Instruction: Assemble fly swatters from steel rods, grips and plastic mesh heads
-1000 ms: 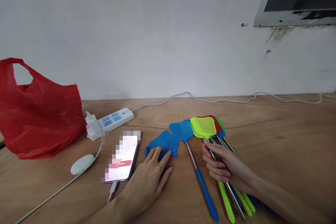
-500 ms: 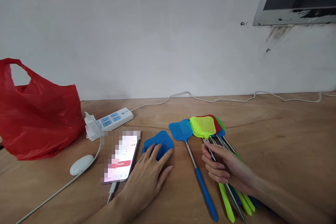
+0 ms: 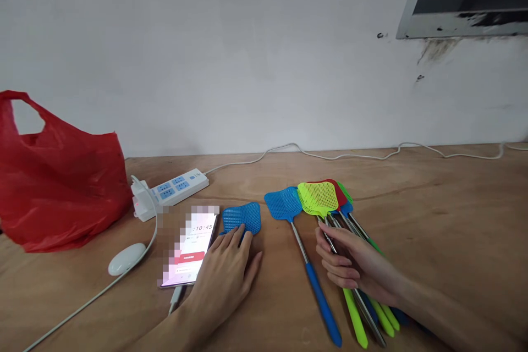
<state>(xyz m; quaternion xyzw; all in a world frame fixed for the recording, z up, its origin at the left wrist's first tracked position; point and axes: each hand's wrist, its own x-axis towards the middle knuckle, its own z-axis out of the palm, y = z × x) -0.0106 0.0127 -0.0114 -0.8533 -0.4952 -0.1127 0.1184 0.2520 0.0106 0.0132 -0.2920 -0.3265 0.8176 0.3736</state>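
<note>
My left hand (image 3: 231, 267) lies palm down on the table, fingertips on the lower edge of a loose blue fly swatter head (image 3: 243, 216) with a mesh face; its fingers are stretched and its thumb stands apart. Part of another blue piece shows under the fingers. My right hand (image 3: 344, 256) is closed around a thin metal rod (image 3: 369, 316) that slants down to the right. Behind and under that hand is a pile of fly swatters, with a yellow-green head (image 3: 318, 199) on top and a red head (image 3: 340, 196) behind. A blue fly swatter (image 3: 317, 291) lies between my hands.
A lit phone (image 3: 190, 256) on a charging cable lies left of my left hand. Farther left are a white power strip (image 3: 181, 190), a white oval device (image 3: 127, 259) and a red plastic bag (image 3: 61, 187). A white cable (image 3: 342, 158) runs along the wall.
My left hand has slid a little left and towards me. The loose blue swatter head beneath it has shifted left and turned, showing more of its mesh. My right hand is nearly still.
</note>
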